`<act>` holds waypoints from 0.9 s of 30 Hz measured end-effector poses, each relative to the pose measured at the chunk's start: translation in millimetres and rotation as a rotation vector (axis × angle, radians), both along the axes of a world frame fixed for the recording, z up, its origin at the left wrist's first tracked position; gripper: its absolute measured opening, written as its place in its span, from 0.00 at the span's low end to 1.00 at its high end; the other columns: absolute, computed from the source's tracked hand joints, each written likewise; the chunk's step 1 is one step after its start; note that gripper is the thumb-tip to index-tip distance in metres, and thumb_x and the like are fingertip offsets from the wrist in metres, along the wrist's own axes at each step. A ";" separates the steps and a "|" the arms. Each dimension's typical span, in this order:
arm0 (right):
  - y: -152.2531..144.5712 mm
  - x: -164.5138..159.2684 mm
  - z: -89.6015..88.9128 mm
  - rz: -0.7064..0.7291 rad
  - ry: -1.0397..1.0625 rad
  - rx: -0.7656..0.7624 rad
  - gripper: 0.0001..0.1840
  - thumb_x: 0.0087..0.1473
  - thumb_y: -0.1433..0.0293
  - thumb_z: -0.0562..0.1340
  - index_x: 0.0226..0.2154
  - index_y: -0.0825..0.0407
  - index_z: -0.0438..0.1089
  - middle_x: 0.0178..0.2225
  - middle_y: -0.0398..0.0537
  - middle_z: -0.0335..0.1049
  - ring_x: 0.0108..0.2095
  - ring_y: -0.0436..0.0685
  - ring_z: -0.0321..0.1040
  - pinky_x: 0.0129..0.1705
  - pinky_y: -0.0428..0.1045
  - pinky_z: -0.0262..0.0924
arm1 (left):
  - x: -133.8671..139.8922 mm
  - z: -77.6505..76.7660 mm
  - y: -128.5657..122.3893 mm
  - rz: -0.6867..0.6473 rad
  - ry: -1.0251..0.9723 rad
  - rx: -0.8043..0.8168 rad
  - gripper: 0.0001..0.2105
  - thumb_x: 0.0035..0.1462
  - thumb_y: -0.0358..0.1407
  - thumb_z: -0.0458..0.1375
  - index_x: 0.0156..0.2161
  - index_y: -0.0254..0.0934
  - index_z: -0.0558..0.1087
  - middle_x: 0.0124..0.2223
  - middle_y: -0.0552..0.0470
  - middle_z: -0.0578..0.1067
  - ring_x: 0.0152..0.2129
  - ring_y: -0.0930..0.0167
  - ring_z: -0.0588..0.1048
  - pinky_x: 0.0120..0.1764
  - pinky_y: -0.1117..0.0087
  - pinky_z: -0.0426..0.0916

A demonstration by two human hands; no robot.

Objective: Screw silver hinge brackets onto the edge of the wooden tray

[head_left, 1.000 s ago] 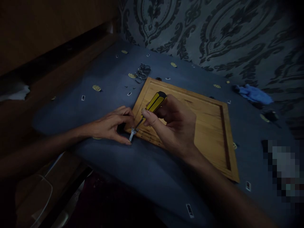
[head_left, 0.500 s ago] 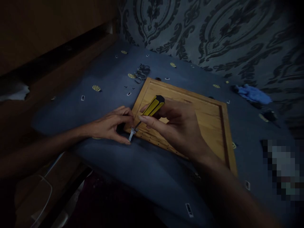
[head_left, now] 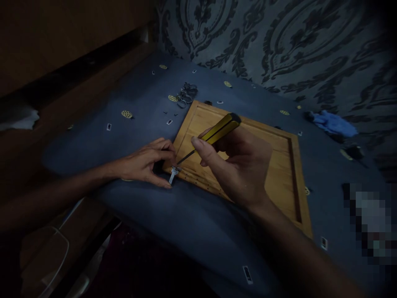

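My right hand [head_left: 237, 163] grips a yellow-and-black screwdriver [head_left: 218, 129], thumb along the handle. Its thin shaft slants down to the left, with the tip at a small silver metal hinge [head_left: 173, 174]. This hinge lies at the near left corner of a framed wooden door panel [head_left: 266, 165], its narrow arm sticking out past the edge. My left hand [head_left: 149, 163] is closed about the hinge, thumb at the outer end and fingers on the panel's corner. Small dark holes run along the panel's near edge. Exactly how the tip meets the hinge is too small to tell.
The panel rests on a blue patterned cloth [head_left: 139, 207]. Beyond its far left corner lie a pile of metal parts [head_left: 187, 93] and two small screws [head_left: 170, 114]. A blue cloth bundle [head_left: 333, 123] sits far right. Wooden furniture [head_left: 93, 78] borders the left; patterned wallpaper rises behind.
My right hand has shifted slightly right, and the screwdriver handle has tilted over to the right, showing more of its shaft. My left hand stays on the hinge.
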State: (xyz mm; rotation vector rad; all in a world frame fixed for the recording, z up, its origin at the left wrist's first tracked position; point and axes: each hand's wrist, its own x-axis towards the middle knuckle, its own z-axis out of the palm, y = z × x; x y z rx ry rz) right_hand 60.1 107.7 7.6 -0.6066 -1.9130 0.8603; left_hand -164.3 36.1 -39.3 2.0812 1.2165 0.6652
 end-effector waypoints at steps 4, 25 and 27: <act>1.7 -1.3 -1.2 0.062 -0.022 0.076 0.17 0.59 0.61 0.74 0.24 0.45 0.70 0.21 0.39 0.68 0.22 0.53 0.66 0.23 0.51 0.62 | 0.2 -0.7 0.5 0.001 -0.005 0.028 0.23 0.59 0.58 0.70 0.43 0.40 0.77 0.45 0.50 0.71 0.46 0.62 0.68 0.48 0.63 0.67; 6.8 3.4 0.4 0.180 -0.125 0.111 0.15 0.61 0.61 0.73 0.28 0.48 0.73 0.24 0.40 0.72 0.24 0.51 0.68 0.26 0.49 0.59 | -0.9 -6.9 0.8 -0.001 -0.022 0.075 0.23 0.59 0.59 0.70 0.45 0.41 0.78 0.45 0.49 0.72 0.45 0.62 0.69 0.48 0.63 0.67; 8.1 6.0 4.0 0.211 -0.153 0.060 0.14 0.61 0.59 0.73 0.30 0.49 0.75 0.27 0.41 0.74 0.27 0.52 0.70 0.28 0.49 0.63 | -0.8 -6.6 0.8 0.000 -0.017 0.070 0.23 0.59 0.58 0.70 0.45 0.42 0.78 0.45 0.49 0.72 0.45 0.62 0.69 0.49 0.63 0.68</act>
